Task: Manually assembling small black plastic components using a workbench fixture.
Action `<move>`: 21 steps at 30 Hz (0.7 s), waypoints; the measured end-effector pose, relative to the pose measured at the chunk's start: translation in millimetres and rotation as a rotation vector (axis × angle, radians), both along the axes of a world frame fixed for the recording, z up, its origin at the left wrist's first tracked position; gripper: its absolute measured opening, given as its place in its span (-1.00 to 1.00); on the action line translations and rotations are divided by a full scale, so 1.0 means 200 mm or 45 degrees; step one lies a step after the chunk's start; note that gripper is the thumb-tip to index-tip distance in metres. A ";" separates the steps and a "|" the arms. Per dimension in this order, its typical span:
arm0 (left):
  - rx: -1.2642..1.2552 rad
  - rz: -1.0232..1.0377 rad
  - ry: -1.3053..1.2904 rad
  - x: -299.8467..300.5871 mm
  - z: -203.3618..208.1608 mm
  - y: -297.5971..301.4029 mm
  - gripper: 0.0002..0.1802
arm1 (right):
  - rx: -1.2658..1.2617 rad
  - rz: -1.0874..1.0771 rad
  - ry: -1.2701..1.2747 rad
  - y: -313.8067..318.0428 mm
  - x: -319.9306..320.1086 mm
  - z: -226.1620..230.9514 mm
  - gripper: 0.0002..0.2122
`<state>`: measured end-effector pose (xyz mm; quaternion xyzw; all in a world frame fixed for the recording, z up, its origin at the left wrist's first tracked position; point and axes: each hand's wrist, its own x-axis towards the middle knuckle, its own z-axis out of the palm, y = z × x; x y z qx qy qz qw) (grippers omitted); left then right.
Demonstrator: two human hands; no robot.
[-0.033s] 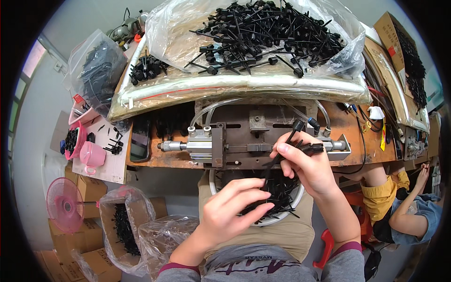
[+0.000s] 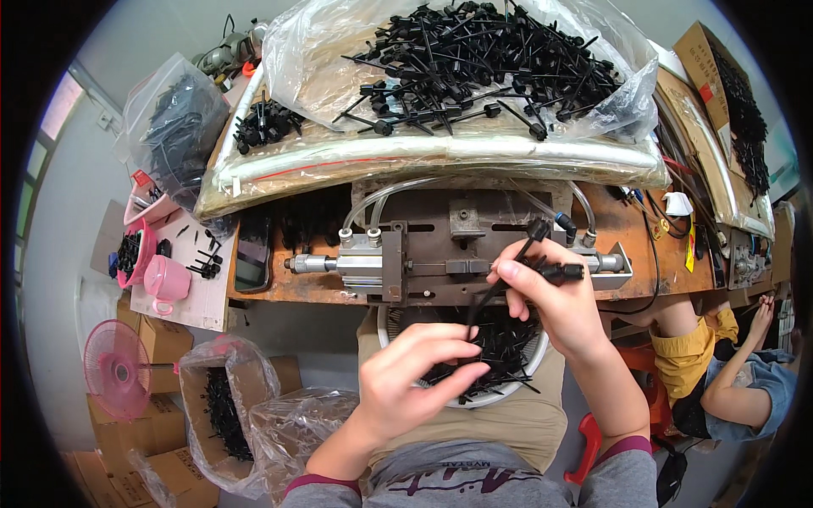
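Observation:
In my right hand [image 2: 550, 292], closed by the metal fixture, are thin black plastic stems with knob-like heads. One knob-headed stem [image 2: 518, 254] slants down and left from the fingers. A second black head [image 2: 563, 273] sticks out to the right of them. My left hand [image 2: 423, 360] is lower and to the left, its thumb apart from its fingers. Its fingertips are at the slanting stem's lower end; whether they touch it I cannot make out. Below both hands, on my lap, is a round white basket [image 2: 538, 360] full of thin black pieces [image 2: 504, 343].
Beyond my hands, a bench fixture [image 2: 394, 262] with air cylinders and clear hoses is fixed to the wooden table. A plastic-lined tray [image 2: 440, 152] piled with black knobbed stems stands behind it. A phone [image 2: 252, 258] and pink mug [image 2: 168, 278] are left. Another person [image 2: 737, 381] sits right.
My left hand has shifted slightly left, and its thumb has come up a little. The slanting stem's lower part shows more plainly between the hands. My right hand has barely moved.

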<state>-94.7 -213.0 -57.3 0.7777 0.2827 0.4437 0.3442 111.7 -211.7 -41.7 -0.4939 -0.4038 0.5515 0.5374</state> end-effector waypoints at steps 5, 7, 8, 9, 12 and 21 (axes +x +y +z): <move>-0.894 -0.085 -0.724 -0.01 0.00 -0.01 -0.55 | 1.087 -0.225 -1.157 -0.02 -0.02 -0.06 -0.83; -0.923 -0.210 -0.711 -0.06 -0.05 0.02 -0.55 | 1.323 -0.157 -1.426 -0.03 -0.01 -0.07 -0.76; -0.797 -0.217 -0.605 -0.03 -0.03 0.02 -0.51 | 1.501 -0.137 -1.642 -0.04 0.00 -0.09 -0.70; -0.783 -0.277 -0.590 -0.04 -0.04 0.01 -0.46 | 1.632 -0.155 -1.784 -0.03 -0.01 -0.10 -0.72; -0.555 -0.252 -0.208 -0.03 0.02 0.03 -0.48 | 1.719 -0.182 -1.924 -0.05 -0.02 -0.10 -0.76; 0.037 0.062 0.067 0.02 -0.05 0.01 -0.67 | 1.716 -0.256 -1.813 -0.02 0.02 -0.18 -0.77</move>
